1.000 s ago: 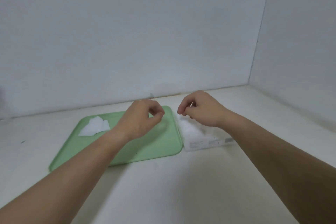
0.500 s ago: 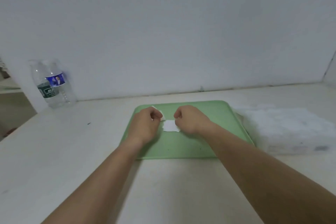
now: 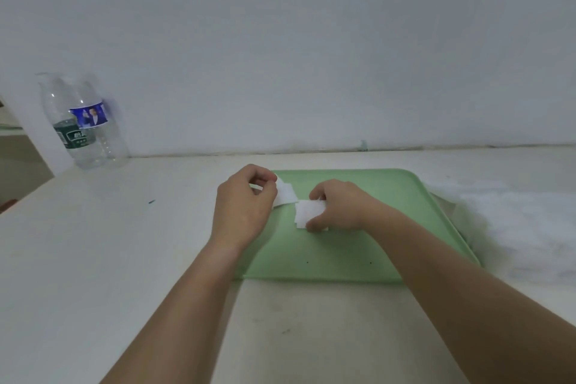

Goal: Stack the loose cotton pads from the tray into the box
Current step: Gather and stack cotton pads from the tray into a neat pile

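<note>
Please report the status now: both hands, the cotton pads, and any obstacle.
Left grip pinches one cotton pad. Right grip pinches a small pad stack over the tray. Box at right, blurred. Nothing between them.

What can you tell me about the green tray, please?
The green tray is pale, matte, plastic-looking, rectangular with rounded corners and a low rim. It lies flat on the white table, two dark specks near its front edge. Over it the left hand pinches one cotton pad and the right hand grips more pads. A blurred white box lies by its right edge.
</note>
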The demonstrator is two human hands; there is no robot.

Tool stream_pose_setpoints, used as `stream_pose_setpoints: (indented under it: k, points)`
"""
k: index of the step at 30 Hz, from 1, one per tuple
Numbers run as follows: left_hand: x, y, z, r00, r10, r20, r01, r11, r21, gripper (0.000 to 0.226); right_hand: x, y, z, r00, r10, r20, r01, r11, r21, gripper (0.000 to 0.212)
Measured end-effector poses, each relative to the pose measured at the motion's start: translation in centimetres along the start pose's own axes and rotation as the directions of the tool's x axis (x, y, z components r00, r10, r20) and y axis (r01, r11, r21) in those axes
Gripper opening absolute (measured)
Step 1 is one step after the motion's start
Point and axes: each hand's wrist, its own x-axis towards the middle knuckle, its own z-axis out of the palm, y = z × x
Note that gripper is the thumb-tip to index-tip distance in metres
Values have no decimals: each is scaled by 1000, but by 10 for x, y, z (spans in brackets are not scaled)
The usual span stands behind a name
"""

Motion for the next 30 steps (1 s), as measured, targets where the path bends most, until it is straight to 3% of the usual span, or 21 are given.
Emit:
stream_pose_setpoints:
  k: [3,6,9,12,15,18,23,28,30]
  points:
    - [-1,-2,-3,1000,-15,-3,15,1000,-3,9,-2,-5,-4,1000,-7,2,7,1000,7,41]
    - [0,-6,-4,991,-130,24,132,982,-136,12,-6,-7,-6,997,-27,-69,45,959,280,22]
    - [-7,-2,-2,968,-210,137,236,948,-214,42,-13,-13,-6,998,-25,-51,51,773,633,6]
    - [-14,8,-2,937,-197,288,295,888,-352,54,-19,-23,-2,998,-56,-42,68,629,775,4]
    - [-14,6,-2,902,-214,375,373,823,-429,35,-22,-32,1,992,-59,-115,128,575,808,14]
    - [-9,-1,-6,917,-308,254,398,767,-504,23,-18,-41,0,989,-12,-150,134,535,834,18]
    - [7,-18,-26,895,-446,-3,353,712,-607,14,4,-45,-2,970,129,-205,86,607,790,12]
    - [12,-25,-27,872,-486,-50,347,688,-638,15,30,-45,15,976,104,-192,33,797,603,2]
    - [13,-26,-25,872,-486,-60,346,697,-628,15,38,-47,21,979,93,-179,14,855,519,13]
